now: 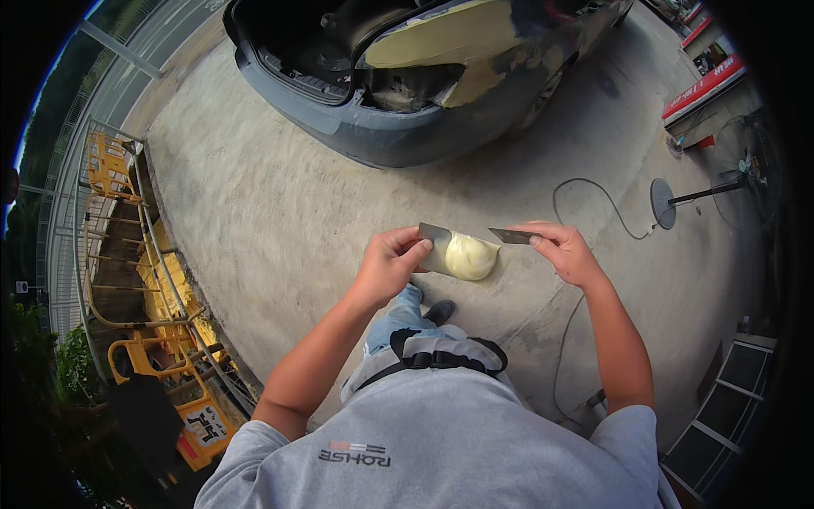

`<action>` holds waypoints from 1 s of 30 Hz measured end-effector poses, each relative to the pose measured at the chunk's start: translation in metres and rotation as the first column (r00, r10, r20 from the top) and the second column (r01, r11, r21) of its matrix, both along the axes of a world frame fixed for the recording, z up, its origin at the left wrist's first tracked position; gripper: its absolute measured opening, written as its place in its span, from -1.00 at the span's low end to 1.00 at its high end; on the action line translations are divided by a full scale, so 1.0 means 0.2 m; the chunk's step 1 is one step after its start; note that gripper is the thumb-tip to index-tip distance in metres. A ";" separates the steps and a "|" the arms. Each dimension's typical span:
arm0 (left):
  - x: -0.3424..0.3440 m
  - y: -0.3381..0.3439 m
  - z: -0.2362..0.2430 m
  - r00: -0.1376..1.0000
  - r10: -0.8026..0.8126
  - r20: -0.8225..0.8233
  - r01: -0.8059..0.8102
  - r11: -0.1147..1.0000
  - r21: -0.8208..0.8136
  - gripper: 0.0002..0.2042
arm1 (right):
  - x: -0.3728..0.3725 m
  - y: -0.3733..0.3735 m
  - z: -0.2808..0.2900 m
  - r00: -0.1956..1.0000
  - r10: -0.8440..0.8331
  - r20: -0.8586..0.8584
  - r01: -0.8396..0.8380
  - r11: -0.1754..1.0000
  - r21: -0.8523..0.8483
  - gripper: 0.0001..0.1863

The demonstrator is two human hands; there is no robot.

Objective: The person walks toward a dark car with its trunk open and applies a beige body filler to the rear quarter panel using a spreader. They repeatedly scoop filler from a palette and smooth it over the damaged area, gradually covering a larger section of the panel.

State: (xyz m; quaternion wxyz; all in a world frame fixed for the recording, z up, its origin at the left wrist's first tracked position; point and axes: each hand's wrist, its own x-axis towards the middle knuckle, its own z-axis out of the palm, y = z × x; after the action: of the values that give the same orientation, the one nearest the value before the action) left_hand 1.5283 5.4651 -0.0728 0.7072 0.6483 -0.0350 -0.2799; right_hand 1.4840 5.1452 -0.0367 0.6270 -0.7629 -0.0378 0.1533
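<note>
Nearest, grey shirt (441, 441) and black chest strap (437, 358) at the lower edge. Above them, left hand (392, 263) clamped on a flat metal spreader (445, 250) loaded with a pale yellow blob of filler (471, 257). Just beside, right hand (566, 250) pinching a second thin blade (511, 236), its tip near the blob. Below, concrete floor (280, 212) with a black cable (593, 191). Farther off, dark car (407, 76) patched with yellowish filler.
</note>
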 end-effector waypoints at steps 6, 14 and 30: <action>0.04 -0.07 0.02 1.000 -0.025 -0.017 0.025 1.000 0.005 -0.78 | 0.07 0.10 0.00 0.983 -0.122 -0.138 0.183 0.725 0.664 -0.58; 0.06 -0.02 0.03 0.996 0.056 -0.065 -0.055 0.998 0.008 -0.78 | -0.01 0.06 -0.02 0.996 0.063 -0.064 -0.058 0.996 0.073 -0.65; 0.04 -0.29 0.12 0.883 -0.456 -0.109 0.465 0.882 0.074 -0.87 | 0.32 0.26 -0.02 0.940 0.304 -0.153 -0.125 0.726 0.676 -0.82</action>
State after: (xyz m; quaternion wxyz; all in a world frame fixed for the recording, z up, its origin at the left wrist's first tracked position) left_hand 1.5373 5.4071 -0.0498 0.5886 0.6424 -0.1430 -0.4695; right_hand 1.5471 5.1979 -0.0415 0.8318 -0.4580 -0.0976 0.2981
